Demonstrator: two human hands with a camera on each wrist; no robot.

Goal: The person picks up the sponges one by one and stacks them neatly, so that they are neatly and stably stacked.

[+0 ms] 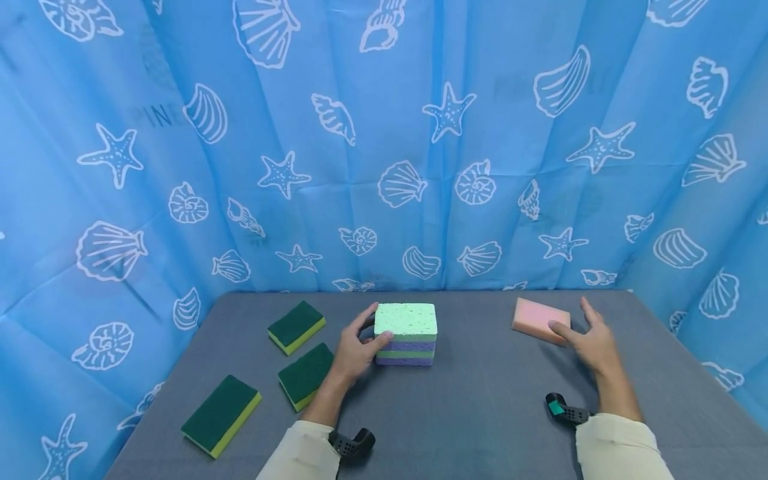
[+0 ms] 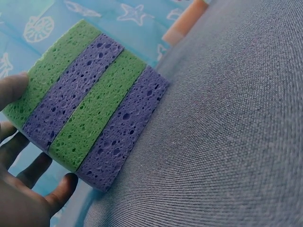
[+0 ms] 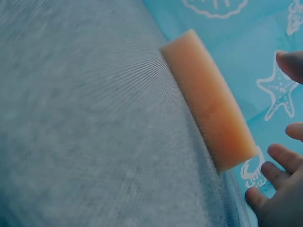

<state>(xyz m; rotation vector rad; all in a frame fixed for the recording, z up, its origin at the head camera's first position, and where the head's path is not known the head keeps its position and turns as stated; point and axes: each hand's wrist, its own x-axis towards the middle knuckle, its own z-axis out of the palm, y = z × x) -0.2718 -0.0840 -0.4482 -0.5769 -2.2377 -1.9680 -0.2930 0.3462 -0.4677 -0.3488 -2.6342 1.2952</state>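
Green and purple sponges lie in an alternating stack (image 1: 406, 337), squared up, with a green one on top and a purple one on the cloth. My left hand (image 1: 355, 348) is at the stack's left side. Its thumb touches the front of the top green sponge (image 2: 61, 61), and the other fingers reach along the left side, loosely bent. To the right, a pink-orange sponge (image 1: 534, 320) lies flat on the table. My right hand (image 1: 591, 341) is spread beside its right end, thumb overlapping it in the head view. The right wrist view shows those fingers apart from the orange sponge (image 3: 208, 104).
Three green-and-yellow scouring sponges lie on the left: one at the back (image 1: 296, 327), one beside my left forearm (image 1: 305, 373), one nearer the front (image 1: 221, 415). Grey cloth covers the table (image 1: 468, 413). A blue shell-print curtain (image 1: 444, 220) hangs behind it.
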